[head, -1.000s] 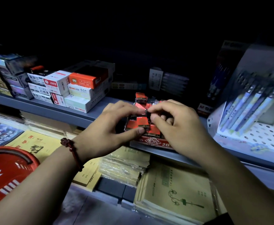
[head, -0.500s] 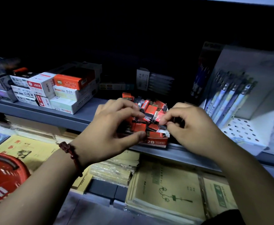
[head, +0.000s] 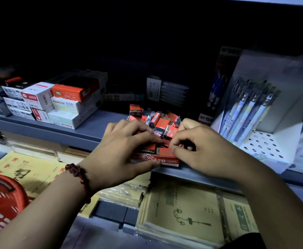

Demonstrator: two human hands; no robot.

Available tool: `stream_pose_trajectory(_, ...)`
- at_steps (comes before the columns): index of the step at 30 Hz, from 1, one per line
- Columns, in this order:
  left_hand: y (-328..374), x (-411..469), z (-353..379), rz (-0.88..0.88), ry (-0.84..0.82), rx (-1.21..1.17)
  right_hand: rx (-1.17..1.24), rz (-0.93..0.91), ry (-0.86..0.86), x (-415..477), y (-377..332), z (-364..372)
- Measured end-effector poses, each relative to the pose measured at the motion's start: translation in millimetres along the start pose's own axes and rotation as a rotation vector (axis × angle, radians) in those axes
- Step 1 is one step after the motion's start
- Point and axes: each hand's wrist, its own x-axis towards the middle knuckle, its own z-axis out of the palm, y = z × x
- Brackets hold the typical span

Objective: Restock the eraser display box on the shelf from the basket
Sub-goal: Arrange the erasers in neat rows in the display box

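Note:
A red eraser display box [head: 167,161] marked 2B stands at the front edge of the grey shelf [head: 86,128]. Several red and black erasers [head: 162,121] lie heaped in it. My left hand [head: 122,151] rests on the box's left front, thumb along its front wall and fingers over the erasers. My right hand [head: 201,150] is at the box's right front corner, its fingertips pinching a red eraser [head: 165,151] at the front of the pile. A red basket [head: 1,203] is at the lower left; what it holds is hidden.
Stacked white and orange boxes [head: 64,103] sit on the shelf to the left. A white pen display [head: 254,123] with blue pens stands to the right. Yellow exercise books [head: 181,212] lie on the lower shelf under my arms. The shelf's back is dark.
The view has shifted, so the box sits lower and further right. My right hand has come down from the top of the pile to the box's right front corner. My left hand stays on the box.

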Motion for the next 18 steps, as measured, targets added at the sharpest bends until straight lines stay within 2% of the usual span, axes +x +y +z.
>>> stream_pose_trajectory(7,0,1,1,-0.026,0.002,-0.044,0.163,0.002,0.072,2,2,1)
stream_pose_trajectory(14,-4,3,-4,-0.093,0.08,-0.414,0.217,-0.012,0.282,10,5,5)
stream_pose_trajectory(18,-8,1,-8,-0.093,0.1,-0.479,0.291,-0.024,0.311,18,-5,8)
